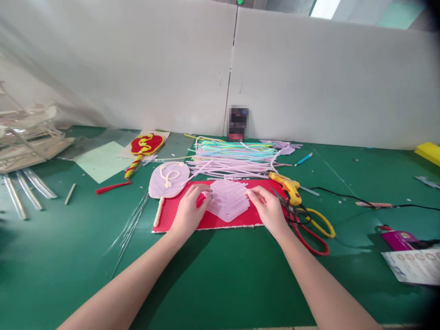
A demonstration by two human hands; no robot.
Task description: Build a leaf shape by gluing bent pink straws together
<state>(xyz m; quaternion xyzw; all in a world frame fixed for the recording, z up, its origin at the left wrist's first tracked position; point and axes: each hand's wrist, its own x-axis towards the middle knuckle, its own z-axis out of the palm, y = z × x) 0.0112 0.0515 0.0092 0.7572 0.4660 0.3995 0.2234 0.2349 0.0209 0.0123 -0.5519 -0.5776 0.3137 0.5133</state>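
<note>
A lilac panel (pixel 227 201) of pipe cleaners laid side by side in V-shaped rows lies on a red board (pixel 209 224). At its left edge, my left hand (pixel 192 206) pinches it between thumb and fingers. My right hand (pixel 268 206) is closed on the opposite edge, thumb and forefinger together. Left of the panel, a finished-looking lilac fan shape (pixel 169 178) with a cream cord loop overlaps the board; its twisted cream handle (pixel 158 213) points toward me. Scissors (pixel 309 229) with red and yellow handles lie beside my right hand, next to a yellow glue gun (pixel 287 187).
Bundled lilac and mint pipe cleaners (pixel 233 160) lie behind the board. A red and yellow fan (pixel 147 145) with a tassel sits back left, near pale green paper (pixel 101 160). Thin wires (pixel 132 222) lie left. A blue pen (pixel 304 159) and purple device (pixel 400 239) are right.
</note>
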